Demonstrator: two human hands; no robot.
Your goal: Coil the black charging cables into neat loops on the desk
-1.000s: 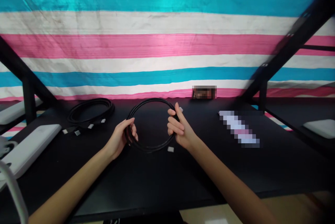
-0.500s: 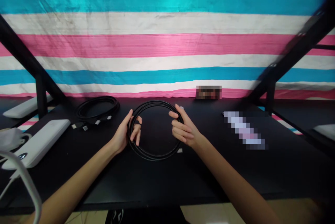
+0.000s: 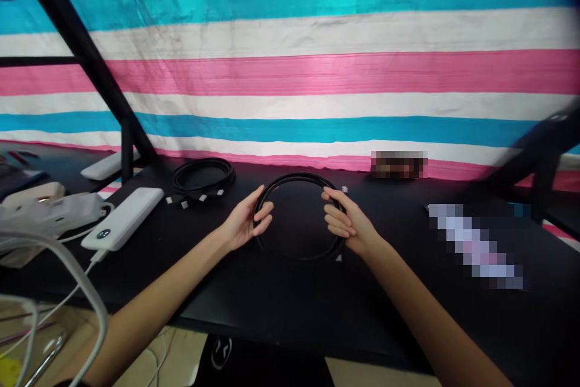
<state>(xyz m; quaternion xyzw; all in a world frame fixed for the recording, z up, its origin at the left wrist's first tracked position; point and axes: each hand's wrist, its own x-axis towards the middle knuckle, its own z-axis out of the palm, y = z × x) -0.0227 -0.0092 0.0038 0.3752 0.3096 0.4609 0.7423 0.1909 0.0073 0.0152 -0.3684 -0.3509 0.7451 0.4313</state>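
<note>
Black cable (image 3: 296, 177) forms a ring between the left hand (image 3: 244, 218), gripping its left side, and the right hand (image 3: 356, 224), gripping its right.

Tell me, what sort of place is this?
Probably a makeshift indoor work desk, though little of the room shows. A striped sheet hangs behind a black table, which bears what looks like a white power bank, beneath a held coil of black cable.
</note>
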